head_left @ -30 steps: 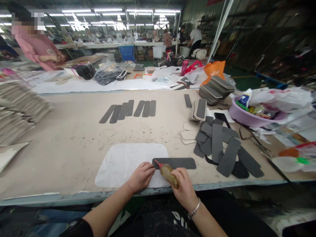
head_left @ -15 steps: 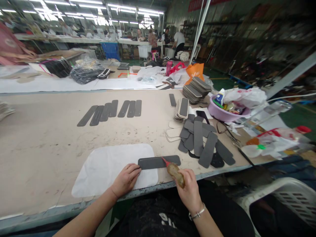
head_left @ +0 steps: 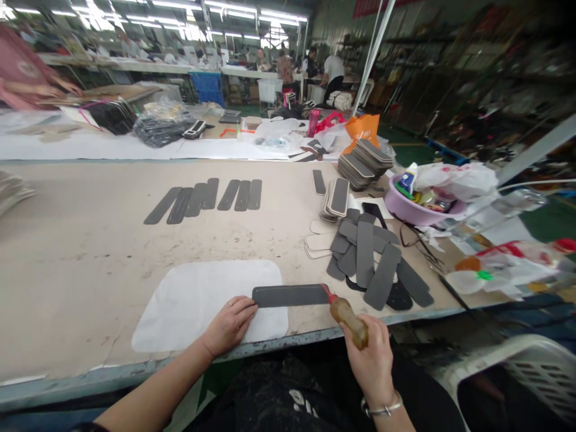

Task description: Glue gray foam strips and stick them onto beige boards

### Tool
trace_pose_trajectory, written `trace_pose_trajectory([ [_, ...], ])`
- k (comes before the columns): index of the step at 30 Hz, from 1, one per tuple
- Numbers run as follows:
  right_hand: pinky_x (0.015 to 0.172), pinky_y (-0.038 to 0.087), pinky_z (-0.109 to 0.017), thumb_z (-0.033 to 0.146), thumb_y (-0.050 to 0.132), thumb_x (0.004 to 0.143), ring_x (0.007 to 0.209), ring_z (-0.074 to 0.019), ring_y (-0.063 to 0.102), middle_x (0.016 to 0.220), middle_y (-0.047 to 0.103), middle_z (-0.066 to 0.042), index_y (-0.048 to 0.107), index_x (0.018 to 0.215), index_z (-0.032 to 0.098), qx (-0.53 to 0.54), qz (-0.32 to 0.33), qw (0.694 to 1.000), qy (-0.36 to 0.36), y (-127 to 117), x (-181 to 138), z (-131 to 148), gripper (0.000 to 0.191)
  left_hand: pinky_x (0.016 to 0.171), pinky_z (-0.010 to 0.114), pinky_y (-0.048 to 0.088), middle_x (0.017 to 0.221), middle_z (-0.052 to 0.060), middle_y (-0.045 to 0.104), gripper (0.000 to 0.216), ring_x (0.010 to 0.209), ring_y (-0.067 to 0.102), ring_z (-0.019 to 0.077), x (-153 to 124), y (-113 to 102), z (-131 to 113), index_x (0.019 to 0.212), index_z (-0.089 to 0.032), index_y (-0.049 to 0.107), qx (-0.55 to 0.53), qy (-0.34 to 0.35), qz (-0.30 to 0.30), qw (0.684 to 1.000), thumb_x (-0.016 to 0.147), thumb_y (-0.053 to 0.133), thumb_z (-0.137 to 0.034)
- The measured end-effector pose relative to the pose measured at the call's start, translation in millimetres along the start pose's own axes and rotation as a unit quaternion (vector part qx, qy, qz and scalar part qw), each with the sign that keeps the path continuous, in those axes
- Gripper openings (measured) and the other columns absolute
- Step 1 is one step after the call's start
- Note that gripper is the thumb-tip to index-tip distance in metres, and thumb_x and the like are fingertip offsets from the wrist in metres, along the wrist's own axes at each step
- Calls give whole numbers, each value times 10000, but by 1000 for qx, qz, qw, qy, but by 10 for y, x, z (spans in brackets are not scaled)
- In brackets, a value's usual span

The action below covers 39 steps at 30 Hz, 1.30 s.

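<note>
A dark grey strip (head_left: 290, 296) with rounded corners lies near the table's front edge, its left part over a white sheet (head_left: 180, 312). My left hand (head_left: 231, 324) has its fingers together on the strip's left end, holding it there. A thin shiny line runs along the strip's upper edge. My right hand (head_left: 371, 354) is wrapped round a brownish glue bottle (head_left: 350, 323) with a red nozzle. The nozzle's tip is at the strip's upper right corner. To the right lies a loose pile of similar grey strips (head_left: 365, 252).
Several grey strips (head_left: 193, 201) lie in a row further back. Stacked pieces (head_left: 337, 198) and a taller stack (head_left: 364, 165) stand behind the pile. A purple basin (head_left: 420, 210), scissors (head_left: 427, 252) and plastic bags are at the right. A white chair (head_left: 517, 360) stands lower right.
My right hand has moved right with the glue bottle, taking the nozzle from mid-strip to its right end. The shiny line now reaches further right. My left hand stays on the left end.
</note>
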State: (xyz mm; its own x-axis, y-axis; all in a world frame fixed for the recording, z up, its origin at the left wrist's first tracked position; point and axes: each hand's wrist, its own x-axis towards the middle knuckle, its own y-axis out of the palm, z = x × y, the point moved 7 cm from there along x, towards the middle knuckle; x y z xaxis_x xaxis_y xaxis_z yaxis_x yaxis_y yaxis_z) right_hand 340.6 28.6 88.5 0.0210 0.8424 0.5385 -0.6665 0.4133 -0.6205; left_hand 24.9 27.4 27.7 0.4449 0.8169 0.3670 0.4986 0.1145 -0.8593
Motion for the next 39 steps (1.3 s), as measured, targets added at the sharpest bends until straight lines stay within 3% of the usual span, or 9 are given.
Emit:
trace_pose_trajectory([
  [3, 759, 461, -407, 252, 629, 840, 863, -236, 509, 921, 511, -70, 499, 1009, 199, 76, 41, 996, -22, 175, 58, 262, 219, 930, 411, 490, 1071, 117, 607, 268, 1019, 538, 206, 4, -14, -5, 1115, -148, 607, -9, -10, -1, 1000, 890, 463, -141],
  [8, 767, 476, -391, 181, 578, 854, 895, -228, 505, 952, 497, -72, 484, 1053, 206, 187, 144, 969, -65, 681, 70, 688, 221, 904, 403, 507, 1057, 123, 604, 279, 1006, 543, 207, -8, -17, -3, 1116, -147, 613, -16, -14, -3, 1000, 892, 448, -136],
  [14, 791, 472, -420, 127, 553, 829, 902, -236, 493, 964, 482, -73, 500, 1050, 216, 185, 206, 959, -66, 1012, 23, 804, 244, 878, 393, 520, 1014, 119, 616, 297, 979, 548, 203, -19, -34, -4, 1111, -148, 622, -16, -5, -18, 1000, 879, 439, -116],
  [27, 769, 483, -406, 136, 544, 846, 886, -232, 503, 954, 480, -70, 504, 1041, 220, 184, 229, 955, -42, 844, -181, 837, 217, 860, 377, 512, 1022, 104, 606, 296, 962, 542, 192, 5, -43, -19, 1098, -163, 613, -28, -7, -13, 999, 877, 428, -96],
  [39, 782, 483, -432, 245, 587, 865, 884, -243, 513, 966, 503, -79, 506, 1057, 221, 79, 106, 991, 4, 229, -212, 197, 210, 908, 389, 500, 1079, 107, 614, 272, 1007, 549, 201, -31, 1, 17, 1097, -167, 620, -2, 6, -13, 1000, 879, 464, -123],
])
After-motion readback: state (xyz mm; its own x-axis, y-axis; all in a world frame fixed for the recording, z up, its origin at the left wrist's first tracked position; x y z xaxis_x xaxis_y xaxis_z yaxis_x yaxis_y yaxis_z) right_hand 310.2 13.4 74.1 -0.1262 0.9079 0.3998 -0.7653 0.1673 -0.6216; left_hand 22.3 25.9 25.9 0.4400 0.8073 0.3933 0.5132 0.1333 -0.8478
